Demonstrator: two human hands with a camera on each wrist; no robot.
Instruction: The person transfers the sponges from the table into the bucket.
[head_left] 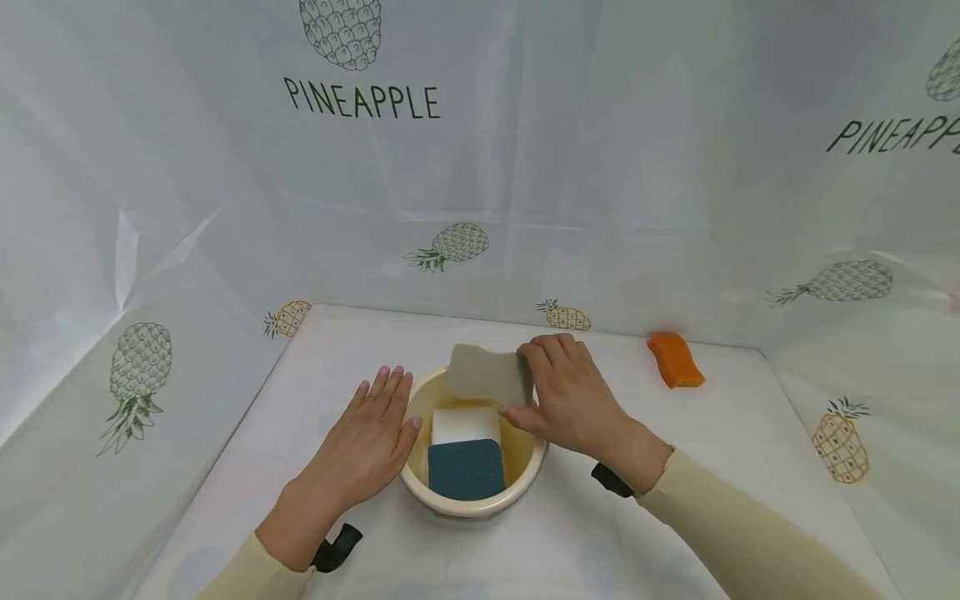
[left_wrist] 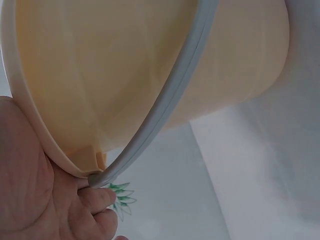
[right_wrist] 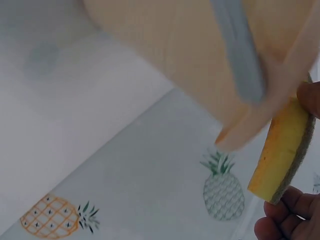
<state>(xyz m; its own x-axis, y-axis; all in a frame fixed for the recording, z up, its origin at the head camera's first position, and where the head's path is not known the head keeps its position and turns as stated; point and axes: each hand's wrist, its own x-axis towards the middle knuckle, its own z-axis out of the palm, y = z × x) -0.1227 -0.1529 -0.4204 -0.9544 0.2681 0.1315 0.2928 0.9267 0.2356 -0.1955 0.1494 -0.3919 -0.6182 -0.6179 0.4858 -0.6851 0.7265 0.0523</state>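
A cream bucket (head_left: 478, 507) stands on the table in the head view. Inside it lie a blue sponge (head_left: 467, 470) and a white block (head_left: 461, 425), perhaps a sponge too. Over the bucket's far rim my right hand (head_left: 573, 400) pinches a sponge by its edges, thumb on one side and fingers on the other. This scouring sponge (head_left: 487, 375) has a grey-beige face; the right wrist view shows its yellow foam (right_wrist: 282, 155). My left hand (head_left: 367, 437) lies with straight fingers against the bucket's left rim, by the end of the grey handle (left_wrist: 165, 100).
An orange wavy sponge (head_left: 675, 360) lies at the back right of the white table (head_left: 600, 533). Pale sheeting (head_left: 637, 167) printed with pineapples hangs behind and at both sides.
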